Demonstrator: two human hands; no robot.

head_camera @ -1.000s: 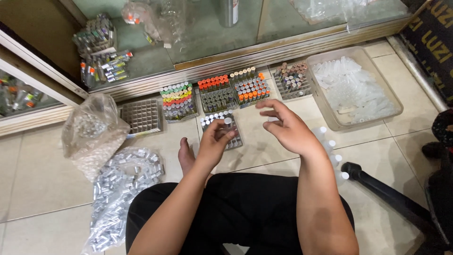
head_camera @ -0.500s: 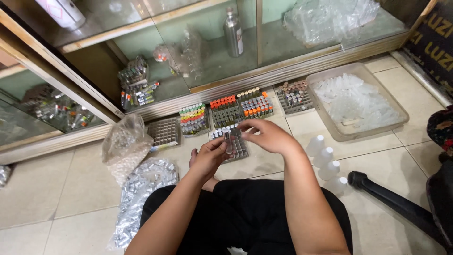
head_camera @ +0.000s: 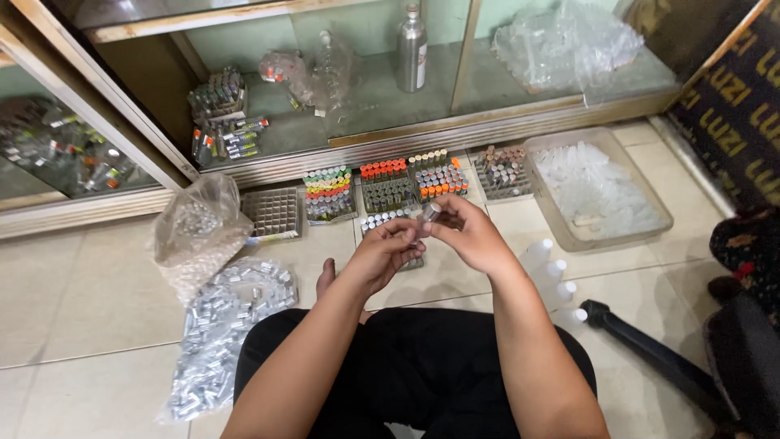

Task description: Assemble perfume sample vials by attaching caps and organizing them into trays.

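My left hand (head_camera: 383, 254) and my right hand (head_camera: 470, 234) meet above the tiled floor, both pinching one small vial with a silver cap (head_camera: 428, 213). Just beneath them lies a tray of small silver-capped vials (head_camera: 382, 221), partly hidden by my hands. Behind it stand trays of vials with coloured caps: a multicoloured one (head_camera: 327, 193), a red-capped one (head_camera: 385, 184) and an orange-capped one (head_camera: 439, 172). I sit on the floor in black trousers, and one foot (head_camera: 325, 277) shows under my left forearm.
An empty grid tray (head_camera: 270, 212) and a clear bag of small parts (head_camera: 195, 232) lie at the left, with a bag of silver caps (head_camera: 223, 321) nearer me. A clear tub of plastic bottles (head_camera: 595, 192), white-capped bottles (head_camera: 556, 280) and a black bar (head_camera: 650, 358) are right. A glass cabinet (head_camera: 366, 89) stands behind.
My hands have come together and lifted a vial off the tray. The view has tilted up, so more of the cabinet shows.
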